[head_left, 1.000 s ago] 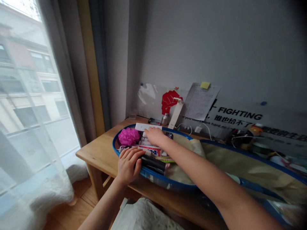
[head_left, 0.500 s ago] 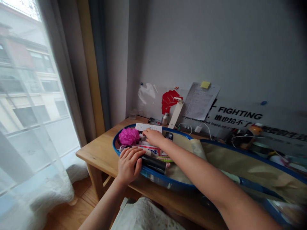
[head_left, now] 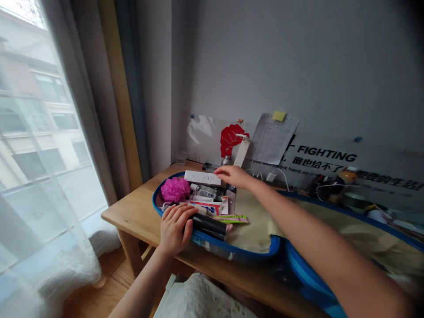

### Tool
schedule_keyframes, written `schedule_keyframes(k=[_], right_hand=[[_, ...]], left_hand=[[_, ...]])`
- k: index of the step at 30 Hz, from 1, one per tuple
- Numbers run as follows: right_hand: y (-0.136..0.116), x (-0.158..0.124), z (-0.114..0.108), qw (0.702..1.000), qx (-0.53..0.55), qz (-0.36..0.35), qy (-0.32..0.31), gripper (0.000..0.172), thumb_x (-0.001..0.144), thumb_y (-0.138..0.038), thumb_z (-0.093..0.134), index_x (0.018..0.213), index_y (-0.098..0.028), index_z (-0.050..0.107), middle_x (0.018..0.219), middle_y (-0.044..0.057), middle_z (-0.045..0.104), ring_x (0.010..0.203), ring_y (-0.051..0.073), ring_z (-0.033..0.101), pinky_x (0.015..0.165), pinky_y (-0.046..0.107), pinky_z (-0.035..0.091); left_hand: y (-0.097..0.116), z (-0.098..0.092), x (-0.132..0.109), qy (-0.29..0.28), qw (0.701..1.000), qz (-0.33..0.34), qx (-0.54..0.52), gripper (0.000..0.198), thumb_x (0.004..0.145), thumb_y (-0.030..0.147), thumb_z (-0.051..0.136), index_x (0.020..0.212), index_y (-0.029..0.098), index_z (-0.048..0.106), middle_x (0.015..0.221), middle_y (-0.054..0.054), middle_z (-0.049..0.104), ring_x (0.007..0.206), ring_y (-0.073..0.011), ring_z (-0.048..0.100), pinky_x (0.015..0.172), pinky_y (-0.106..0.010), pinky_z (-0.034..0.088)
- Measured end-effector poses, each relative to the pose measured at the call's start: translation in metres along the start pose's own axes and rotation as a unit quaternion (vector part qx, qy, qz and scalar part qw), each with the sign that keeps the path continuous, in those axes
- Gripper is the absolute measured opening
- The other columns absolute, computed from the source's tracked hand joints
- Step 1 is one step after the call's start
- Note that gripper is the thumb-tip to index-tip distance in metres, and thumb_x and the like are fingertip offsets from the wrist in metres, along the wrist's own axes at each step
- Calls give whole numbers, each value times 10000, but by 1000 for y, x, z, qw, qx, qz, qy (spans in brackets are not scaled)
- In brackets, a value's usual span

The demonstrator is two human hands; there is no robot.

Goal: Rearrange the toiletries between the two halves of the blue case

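A blue-rimmed open case lies on the wooden desk, lined in tan fabric. Its left end holds a pink bath pouf, a white box, small tubes and bottles, a red-and-white tube and a black tube. My left hand rests curled on the case's near rim, fingers over the end of the black tube. My right hand reaches to the case's far edge beside the white box, fingers bent down onto something hidden beneath them.
A wall stands behind the desk with a red fist cutout, a paper sheet and a "FIGHTING" banner. Cables and small items line the back. Curtains and a window are at left.
My right hand has moved right and back, from the tubes beside the pouf to the case's far edge. The tubes it covered now show. My left hand has stayed put.
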State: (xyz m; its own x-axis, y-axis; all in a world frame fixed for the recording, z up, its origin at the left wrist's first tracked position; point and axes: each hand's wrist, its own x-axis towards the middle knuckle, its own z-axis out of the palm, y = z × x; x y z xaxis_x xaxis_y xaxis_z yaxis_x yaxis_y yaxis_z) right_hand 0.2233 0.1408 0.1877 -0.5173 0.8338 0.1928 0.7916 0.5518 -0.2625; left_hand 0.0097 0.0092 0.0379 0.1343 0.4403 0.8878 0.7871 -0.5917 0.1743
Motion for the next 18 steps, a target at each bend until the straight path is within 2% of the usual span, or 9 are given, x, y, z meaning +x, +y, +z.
schedule_keyframes(k=[3, 5, 8, 11, 14, 18], right_hand=[[42, -33, -34, 998, 34, 48, 24, 327, 901, -331, 494, 1122, -203, 699, 934, 14, 740, 721, 113, 633, 706, 242, 501], [71, -61, -52, 995, 47, 85, 36, 343, 879, -385, 480, 1062, -194, 698, 870, 21, 729, 651, 114, 607, 642, 240, 489], [108, -109, -66, 988, 50, 143, 33, 306, 812, -440, 504, 865, -200, 685, 715, 22, 684, 603, 129, 587, 600, 248, 469], [132, -159, -61, 979, 55, 192, -33, 184, 659, -410, 652, 683, -228, 658, 632, 32, 666, 555, 146, 592, 569, 264, 466], [144, -201, -45, 967, 51, 229, -98, 105, 519, -251, 722, 574, -255, 632, 583, 53, 652, 531, 181, 615, 541, 290, 461], [153, -227, -27, 962, 12, 263, -68, 257, 455, -70, 651, 605, -277, 620, 812, 125, 719, 722, 234, 689, 705, 346, 499]], left_hand=[[-1, 1, -1, -2, 1000, -7, 2, 335, 980, 253, 382, 1106, 245, 692, 1104, -33, 752, 1072, -210, 662, 988, -389, 393], [-1, 1, -1, -1, 1000, -7, 4, 336, 976, 257, 386, 1106, 248, 696, 1094, -36, 753, 1072, -215, 662, 988, -388, 395], [-2, 2, -1, 4, 1000, 1, 6, 334, 976, 263, 387, 1109, 248, 693, 1086, -39, 753, 1076, -223, 659, 990, -393, 394], [-3, 1, -1, 6, 1000, 1, 6, 327, 973, 266, 393, 1106, 250, 691, 1086, -40, 754, 1067, -225, 663, 986, -397, 397], [-3, 1, 0, 12, 1000, 11, 7, 316, 975, 255, 397, 1104, 243, 685, 1077, -39, 755, 1048, -222, 668, 971, -394, 400], [-3, 1, 1, 19, 1000, 19, 6, 309, 972, 246, 405, 1100, 235, 686, 1060, -40, 756, 1030, -221, 673, 961, -388, 407]])
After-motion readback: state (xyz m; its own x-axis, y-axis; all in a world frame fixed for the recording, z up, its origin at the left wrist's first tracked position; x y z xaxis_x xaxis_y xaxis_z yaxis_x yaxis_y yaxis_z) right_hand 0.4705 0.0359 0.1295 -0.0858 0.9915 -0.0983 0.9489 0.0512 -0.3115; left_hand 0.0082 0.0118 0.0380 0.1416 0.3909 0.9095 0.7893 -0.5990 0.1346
